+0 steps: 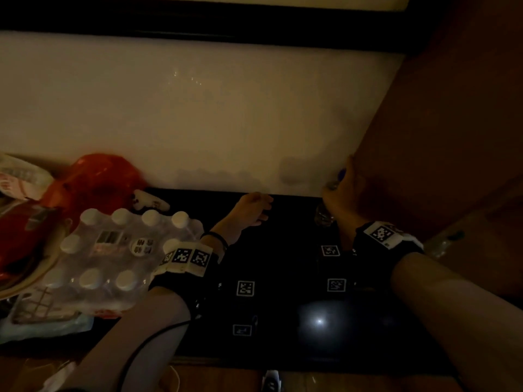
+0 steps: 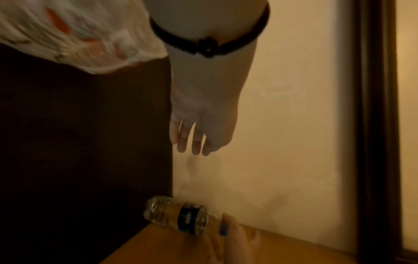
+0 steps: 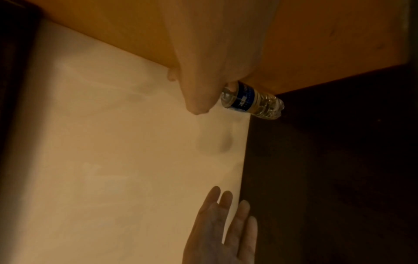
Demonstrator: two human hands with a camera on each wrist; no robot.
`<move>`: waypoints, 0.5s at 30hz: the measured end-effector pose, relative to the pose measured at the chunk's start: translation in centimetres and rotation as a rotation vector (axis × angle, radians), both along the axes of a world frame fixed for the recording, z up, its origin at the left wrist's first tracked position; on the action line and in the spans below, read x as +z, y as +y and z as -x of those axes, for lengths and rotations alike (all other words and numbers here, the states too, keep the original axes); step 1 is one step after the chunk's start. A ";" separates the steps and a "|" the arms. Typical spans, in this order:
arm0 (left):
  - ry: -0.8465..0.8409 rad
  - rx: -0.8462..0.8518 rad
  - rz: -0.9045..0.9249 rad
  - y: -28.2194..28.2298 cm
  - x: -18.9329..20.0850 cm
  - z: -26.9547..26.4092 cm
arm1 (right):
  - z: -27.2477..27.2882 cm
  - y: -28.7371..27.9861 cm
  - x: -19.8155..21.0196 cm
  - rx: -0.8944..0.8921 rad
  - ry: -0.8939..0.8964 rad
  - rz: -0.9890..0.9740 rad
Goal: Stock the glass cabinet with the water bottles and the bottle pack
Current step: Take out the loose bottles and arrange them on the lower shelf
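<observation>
Clear blue-capped water bottle stands in cabinet's back-right corner; wrapped bottle pack left.

The right hand grips a water bottle by its top; the left hand lies open.

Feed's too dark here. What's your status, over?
Right hand grips water bottle by its top, far right corner. Left hand open, holding nothing. Bottle pack left of it, not yet stocked.

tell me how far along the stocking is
Done: nothing clearly placed yet. In hand: the right hand grips one bottle by its top, at the dark shelf's back right corner. The left hand is open, empty. Left: the bottle pack sits wrapped on the left.
</observation>
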State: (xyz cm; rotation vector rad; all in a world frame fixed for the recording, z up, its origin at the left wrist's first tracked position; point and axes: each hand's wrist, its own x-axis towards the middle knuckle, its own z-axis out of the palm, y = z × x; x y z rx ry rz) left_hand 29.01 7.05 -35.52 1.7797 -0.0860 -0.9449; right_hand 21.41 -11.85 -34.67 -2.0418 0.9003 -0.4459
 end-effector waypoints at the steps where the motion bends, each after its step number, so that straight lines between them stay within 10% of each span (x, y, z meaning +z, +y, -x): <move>1: 0.003 0.005 -0.001 -0.4 -0.1 -0.6 | -0.5 -0.4 -0.2 -0.029 -0.016 0.013; 15: 0.039 0.051 -0.001 0.2 -3.0 -3.7 | -4.9 -2.4 -2.9 -0.040 0.066 -0.029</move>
